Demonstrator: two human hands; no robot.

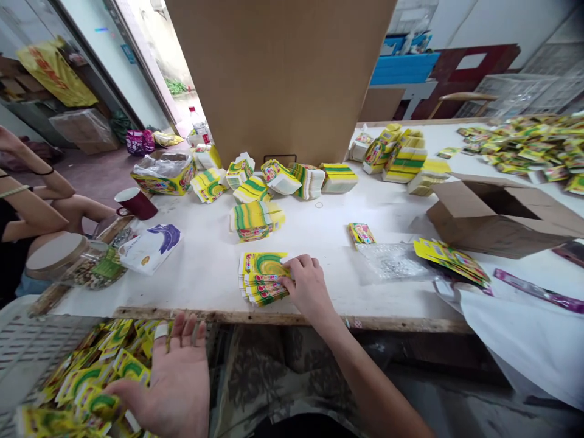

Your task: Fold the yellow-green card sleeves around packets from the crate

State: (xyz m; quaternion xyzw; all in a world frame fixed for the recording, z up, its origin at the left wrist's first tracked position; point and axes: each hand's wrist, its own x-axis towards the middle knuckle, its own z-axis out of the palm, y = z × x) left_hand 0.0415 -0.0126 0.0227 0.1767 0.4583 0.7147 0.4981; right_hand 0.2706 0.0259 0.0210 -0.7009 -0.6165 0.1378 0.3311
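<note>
A fanned stack of flat yellow-and-green printed cartons lies near the table's front edge. My right hand is at its right side, with the thumb and curled fingers pinching a carton's white end. My left hand is held palm up, fingers spread and holding nothing, with a white wrap on one finger. Below and beside it a heap of filled yellow packs lies in a pale plastic basket. One pack at the lower left is smeared by motion.
Bundles of folded cartons line the table's back, before a tall cardboard sheet. A maroon mug and a jar stand left. An open cardboard box and a packet pile lie right. A person sits at the left.
</note>
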